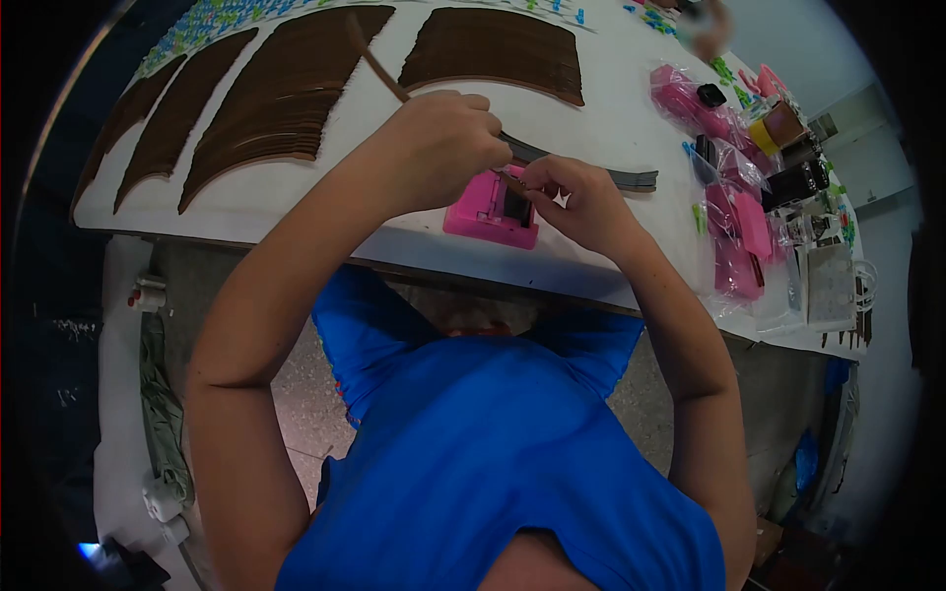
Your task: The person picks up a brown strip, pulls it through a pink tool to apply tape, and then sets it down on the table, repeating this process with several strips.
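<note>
My left hand (443,148) is closed around a thin brown curved strip (379,67), whose far end sticks up to the upper left. Its near end comes out below the left fingers, over a small pink box-like fixture (485,229) at the table edge. My right hand (583,205) pinches the strip at this near end with thumb and fingertips. The fixture has a dark recess, partly covered by my hands. Behind my hands lies a dark curved strip stack (634,180) with a greyish end, its middle partly hidden.
Rows of brown curved strips (493,51) lie across the white table (379,231). On the right are pink items in clear plastic bags (734,212), black pieces and a white box (831,286). Small blue and green pieces (222,30) cover the far edge. Another person's hand (711,39) is at the far right.
</note>
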### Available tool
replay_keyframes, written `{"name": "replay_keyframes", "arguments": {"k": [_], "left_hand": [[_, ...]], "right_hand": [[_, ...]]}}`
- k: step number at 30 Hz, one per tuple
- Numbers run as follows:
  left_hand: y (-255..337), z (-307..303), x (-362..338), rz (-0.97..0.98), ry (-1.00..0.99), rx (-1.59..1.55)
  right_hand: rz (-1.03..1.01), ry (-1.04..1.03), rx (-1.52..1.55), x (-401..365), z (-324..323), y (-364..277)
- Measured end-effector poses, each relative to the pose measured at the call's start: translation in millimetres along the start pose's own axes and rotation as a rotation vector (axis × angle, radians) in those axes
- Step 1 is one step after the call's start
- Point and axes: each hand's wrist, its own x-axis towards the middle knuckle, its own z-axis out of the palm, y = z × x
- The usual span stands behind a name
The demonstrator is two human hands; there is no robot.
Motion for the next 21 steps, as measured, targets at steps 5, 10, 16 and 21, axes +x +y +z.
{"name": "replay_keyframes", "arguments": {"k": [5, 10, 16, 21], "left_hand": [[6, 36, -18, -0.034, 0.138, -0.133], [16, 54, -20, -0.081, 0.216, -0.196], [16, 56, -21, -0.078, 0.211, -0.241], [16, 54, -22, -0.082, 0.2, -0.232]], "right_hand": [[-0.043, -0.041, -0.043, -10, -9, 6], [-0.025, -0.062, -0.061, -18, -16, 9], [-0.039, -0.055, -0.072, -19, -16, 9], [-0.032, -0.051, -0.061, -20, -15, 10]]}}
